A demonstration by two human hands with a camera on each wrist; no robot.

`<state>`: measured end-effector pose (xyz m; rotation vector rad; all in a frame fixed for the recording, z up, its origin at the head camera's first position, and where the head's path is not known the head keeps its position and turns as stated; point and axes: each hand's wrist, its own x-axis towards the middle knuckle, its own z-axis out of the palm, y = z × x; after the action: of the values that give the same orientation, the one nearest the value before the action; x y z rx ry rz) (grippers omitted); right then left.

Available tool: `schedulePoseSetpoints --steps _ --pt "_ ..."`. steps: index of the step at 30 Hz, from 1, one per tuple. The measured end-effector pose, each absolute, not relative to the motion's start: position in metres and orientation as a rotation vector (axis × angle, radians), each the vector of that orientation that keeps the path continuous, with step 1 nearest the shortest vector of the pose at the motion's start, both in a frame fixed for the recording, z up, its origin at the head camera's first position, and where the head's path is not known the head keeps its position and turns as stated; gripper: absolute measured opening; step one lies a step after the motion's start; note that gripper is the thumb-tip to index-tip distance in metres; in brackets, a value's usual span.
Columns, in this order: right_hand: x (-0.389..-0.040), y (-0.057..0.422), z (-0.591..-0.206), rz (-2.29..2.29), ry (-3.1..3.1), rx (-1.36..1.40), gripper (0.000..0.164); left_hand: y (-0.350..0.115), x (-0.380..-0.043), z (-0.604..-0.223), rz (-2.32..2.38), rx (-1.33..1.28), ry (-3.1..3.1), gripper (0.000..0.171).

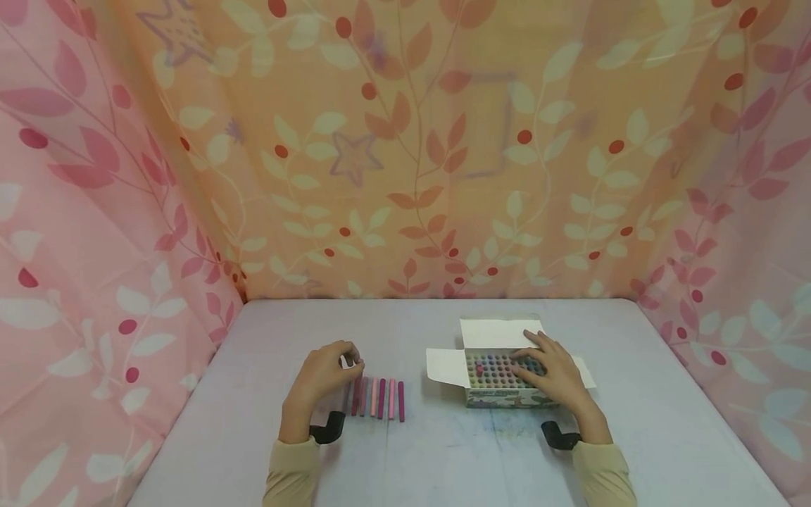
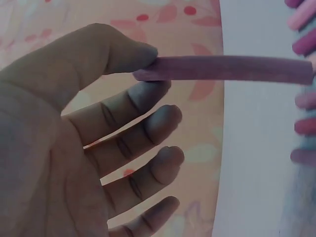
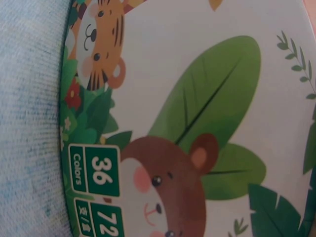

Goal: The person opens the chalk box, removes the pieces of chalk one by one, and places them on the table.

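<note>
Thumb and index finger of my left hand [image 1: 326, 370] pinch a mauve chalk stick [image 2: 227, 69] by one end. The other fingers spread loosely below it in the left wrist view. Beside this hand, several pink, red and purple chalk sticks [image 1: 381, 399] lie side by side in a row on the table. My right hand [image 1: 556, 373] is over the open chalk box [image 1: 497, 399], fingers fairly straight and spread across its right part. Many coloured chalk ends stand upright in the box, one pink stick [image 1: 479, 370] poking higher. The right wrist view shows only the printed box wall [image 3: 222, 113], no hand.
The box's white lid [image 1: 497, 333] is raised at the back, and a side flap [image 1: 445, 366] sticks out to the left. A pale cloth covers the table [image 1: 443, 465]. Patterned curtains [image 1: 418, 176] hang at the back and both sides.
</note>
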<state>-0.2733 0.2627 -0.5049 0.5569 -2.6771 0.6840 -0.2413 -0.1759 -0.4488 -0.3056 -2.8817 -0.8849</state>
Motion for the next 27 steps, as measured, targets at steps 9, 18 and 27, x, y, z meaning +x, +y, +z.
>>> schedulePoseSetpoints --steps 9,18,27 --pt "-0.274 0.262 -0.504 0.683 -2.682 0.554 0.025 -0.201 -0.242 -0.454 -0.919 -0.210 -2.979 0.010" --pt "-0.274 0.264 -0.503 0.678 -2.708 0.531 0.027 -0.209 -0.242 -0.461 -0.951 -0.120 -3.098 0.014" --pt "-0.275 0.264 -0.502 0.693 -2.706 0.540 0.027 -0.209 -0.252 -0.484 -0.841 -0.087 -3.070 0.017"
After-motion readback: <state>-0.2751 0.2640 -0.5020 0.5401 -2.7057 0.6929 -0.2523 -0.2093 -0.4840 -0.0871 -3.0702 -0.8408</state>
